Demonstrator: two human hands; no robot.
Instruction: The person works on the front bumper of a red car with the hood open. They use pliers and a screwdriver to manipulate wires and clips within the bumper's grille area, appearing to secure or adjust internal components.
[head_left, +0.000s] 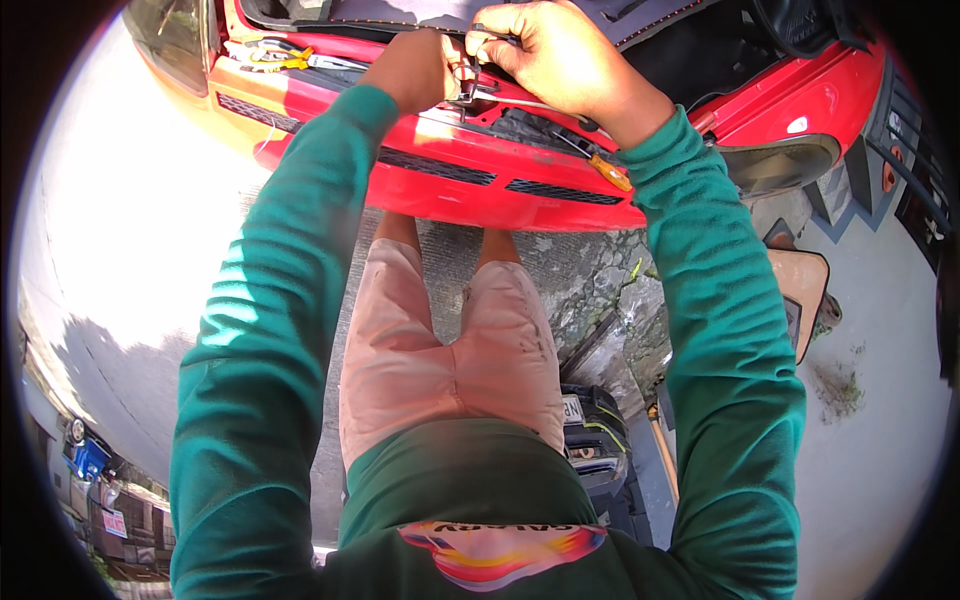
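Note:
Both my hands are close together over the front edge of a red car, at a small dark metal piece that looks like a latch. My left hand has its fingers curled in against this piece; what they grip is hidden. Just right of it, my right hand pinches a thin black part between thumb and fingers. A thin light-coloured rod or cable runs from the metal piece to below my right wrist. Under that wrist lies a screwdriver with an orange handle.
Yellow-handled pliers and other hand tools lie on the car's front ledge at left. The car's open front bay is beyond my hands. On the ground behind me at right are a dark bag-like object and a wooden handle.

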